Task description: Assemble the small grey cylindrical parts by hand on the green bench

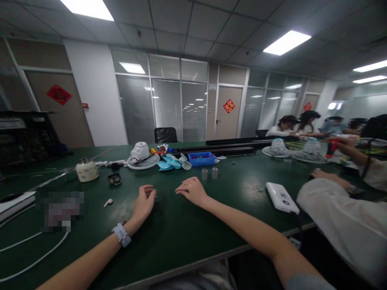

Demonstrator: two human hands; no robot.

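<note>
The left hand (146, 201) and right hand (194, 191) face each other over the green bench (172, 241), fingers loosely bent and holding nothing; whether the fingertips touch the surface I cannot tell. Nearest, between one and two o'clock from the right hand, two small grey cylinders (204, 174) stand upright side by side, probably on end so that they do not roll. Behind them, at one o'clock, sits a blue tray (202, 162), whose raised walls likely keep small parts together. At one o'clock from the left hand lies a blue fan blade (172, 163); at twelve, a white motor housing (140, 151) rests on a round guard (153, 162), perhaps stacked there to save room. These lie beyond the hands, seemingly leaving working space between.
</note>
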